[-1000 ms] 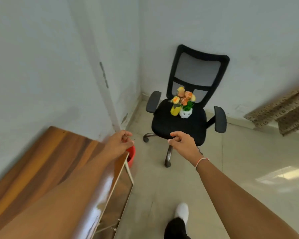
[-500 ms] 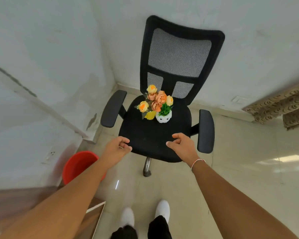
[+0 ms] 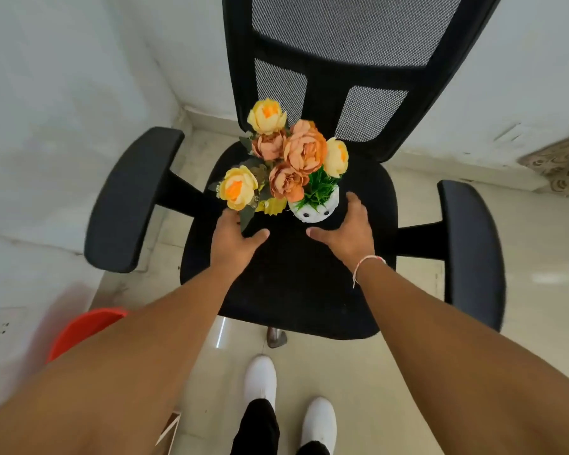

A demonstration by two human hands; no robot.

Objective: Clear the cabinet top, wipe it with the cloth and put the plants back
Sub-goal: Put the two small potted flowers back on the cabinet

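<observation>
Two plants stand on the seat of a black office chair (image 3: pixel 296 290). One is a yellow pot (image 3: pixel 271 205) with orange and yellow flowers (image 3: pixel 296 152). Beside it on the right is a small white pot (image 3: pixel 314 213) with green grass. My left hand (image 3: pixel 234 236) is open just in front of the yellow pot, fingers spread under the leaves. Open too, my right hand (image 3: pixel 349 229) curves around the right side of the white pot, close to it without a clear grip. Neither the cabinet top nor the cloth is in view.
The chair's armrests (image 3: pixel 128 198) flank my arms on both sides. A red bucket (image 3: pixel 79 330) stands on the floor at the lower left, by the white wall. My white shoes (image 3: pixel 263 379) are on the tiled floor in front of the chair.
I have stepped closer to the chair and turned away from the cabinet. Both hands have moved forward over the seat to the two pots and have spread their fingers.
</observation>
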